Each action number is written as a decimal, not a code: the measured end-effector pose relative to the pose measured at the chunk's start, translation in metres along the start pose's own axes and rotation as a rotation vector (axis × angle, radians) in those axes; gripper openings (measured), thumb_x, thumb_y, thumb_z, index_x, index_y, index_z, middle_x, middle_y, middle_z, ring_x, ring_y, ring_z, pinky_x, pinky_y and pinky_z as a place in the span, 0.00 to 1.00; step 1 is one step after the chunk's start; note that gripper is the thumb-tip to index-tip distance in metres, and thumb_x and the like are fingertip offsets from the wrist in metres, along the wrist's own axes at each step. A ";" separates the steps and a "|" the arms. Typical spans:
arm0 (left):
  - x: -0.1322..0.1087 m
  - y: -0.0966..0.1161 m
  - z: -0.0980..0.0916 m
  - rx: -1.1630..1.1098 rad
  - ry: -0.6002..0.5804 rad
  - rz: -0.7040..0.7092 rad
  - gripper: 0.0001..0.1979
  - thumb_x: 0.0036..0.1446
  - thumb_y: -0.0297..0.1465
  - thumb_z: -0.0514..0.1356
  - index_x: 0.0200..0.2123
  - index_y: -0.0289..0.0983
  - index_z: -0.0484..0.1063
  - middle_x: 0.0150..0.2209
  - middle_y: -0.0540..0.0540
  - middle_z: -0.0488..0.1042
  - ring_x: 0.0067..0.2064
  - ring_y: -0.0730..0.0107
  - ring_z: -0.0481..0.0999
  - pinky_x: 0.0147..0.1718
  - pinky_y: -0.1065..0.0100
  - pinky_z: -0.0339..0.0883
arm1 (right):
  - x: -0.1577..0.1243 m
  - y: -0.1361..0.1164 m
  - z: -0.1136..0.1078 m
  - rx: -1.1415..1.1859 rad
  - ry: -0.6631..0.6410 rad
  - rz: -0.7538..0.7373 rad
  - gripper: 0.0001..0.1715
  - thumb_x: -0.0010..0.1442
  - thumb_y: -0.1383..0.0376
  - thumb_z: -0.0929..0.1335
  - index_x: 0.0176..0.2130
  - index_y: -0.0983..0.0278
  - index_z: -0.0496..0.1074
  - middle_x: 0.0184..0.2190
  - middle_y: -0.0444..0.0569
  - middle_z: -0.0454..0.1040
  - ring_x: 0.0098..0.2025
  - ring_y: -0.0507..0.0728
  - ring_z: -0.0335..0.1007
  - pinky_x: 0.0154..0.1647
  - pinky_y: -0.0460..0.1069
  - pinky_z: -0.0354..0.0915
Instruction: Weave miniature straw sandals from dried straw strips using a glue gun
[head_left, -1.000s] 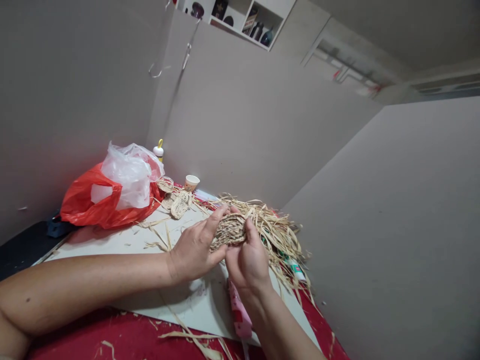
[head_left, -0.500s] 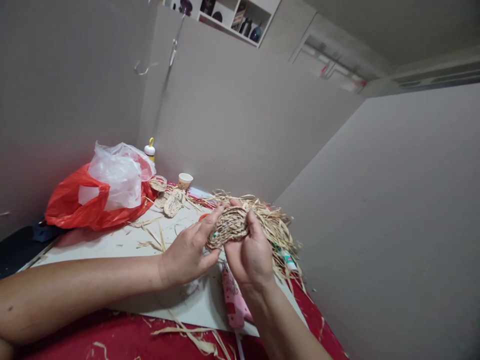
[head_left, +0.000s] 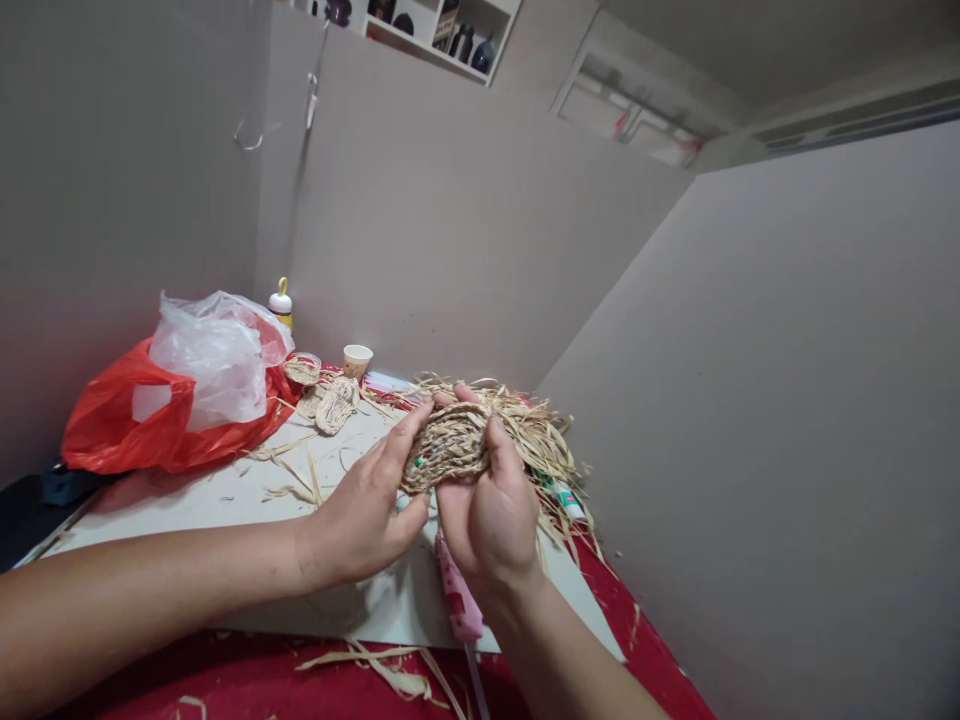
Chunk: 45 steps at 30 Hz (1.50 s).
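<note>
Between my hands is a woven straw sole [head_left: 448, 443], a long oval of coiled plaited fibre with a small green spot near its left end. My left hand [head_left: 367, 505] grips its left end, fingers along the far edge and thumb at the near edge. My right hand [head_left: 491, 500] supports it from below, with the thumb pressed on its right end. Beneath the hands, a pink glue gun [head_left: 459, 597] lies on the white board [head_left: 247, 500], partly hidden by my right wrist. Behind them spreads a heap of dry straw strips [head_left: 536, 425].
Other woven oval pieces [head_left: 337, 404] lie at the back left, near a paper cup [head_left: 357, 360] and a yellow-topped bottle [head_left: 280, 302]. A red plastic bag [head_left: 120, 415] with a clear bag [head_left: 214, 365] stands at left. A glue bottle [head_left: 568, 502] lies in the straw. Grey panels enclose the table.
The camera view has shifted slightly, so the surroundings sit further left. Both hands keep hold of the woven sole, which is turned a little more toward me.
</note>
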<state>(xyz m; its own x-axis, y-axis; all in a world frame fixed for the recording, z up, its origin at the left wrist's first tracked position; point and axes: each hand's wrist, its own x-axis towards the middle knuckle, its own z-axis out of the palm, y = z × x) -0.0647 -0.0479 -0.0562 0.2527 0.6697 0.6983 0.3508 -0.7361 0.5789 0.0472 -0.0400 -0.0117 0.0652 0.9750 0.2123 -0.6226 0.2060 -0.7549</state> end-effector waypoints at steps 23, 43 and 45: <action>0.044 0.008 -0.047 -1.035 -0.163 -0.494 0.16 0.52 0.26 0.62 0.46 0.33 0.75 0.46 0.38 0.78 0.46 0.59 0.78 0.46 0.61 0.72 | -0.002 -0.029 -0.028 -0.497 -0.218 -0.159 0.28 0.58 0.56 0.71 0.56 0.56 0.68 0.55 0.51 0.72 0.59 0.60 0.65 0.60 0.59 0.58; 0.040 -0.006 -0.036 -1.076 -0.323 -0.680 0.13 0.52 0.25 0.63 0.43 0.34 0.76 0.39 0.43 0.80 0.41 0.66 0.78 0.41 0.69 0.71 | -0.041 -0.065 -0.029 -1.756 -0.881 -0.733 0.10 0.58 0.76 0.62 0.35 0.66 0.71 0.30 0.50 0.75 0.25 0.56 0.67 0.24 0.50 0.59; 0.038 -0.009 -0.033 -1.108 -0.419 -0.715 0.07 0.52 0.26 0.64 0.37 0.35 0.77 0.33 0.46 0.79 0.37 0.70 0.78 0.39 0.71 0.70 | -0.034 -0.069 -0.029 -1.763 -0.912 -0.836 0.12 0.57 0.78 0.62 0.33 0.66 0.71 0.27 0.50 0.75 0.24 0.55 0.66 0.22 0.50 0.55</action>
<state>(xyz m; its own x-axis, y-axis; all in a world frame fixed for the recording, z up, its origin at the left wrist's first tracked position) -0.0879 -0.0192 -0.0208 0.6422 0.7651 0.0478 -0.3250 0.2153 0.9209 0.1107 -0.0854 0.0152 -0.7609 0.4497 0.4677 0.5598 0.8195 0.1228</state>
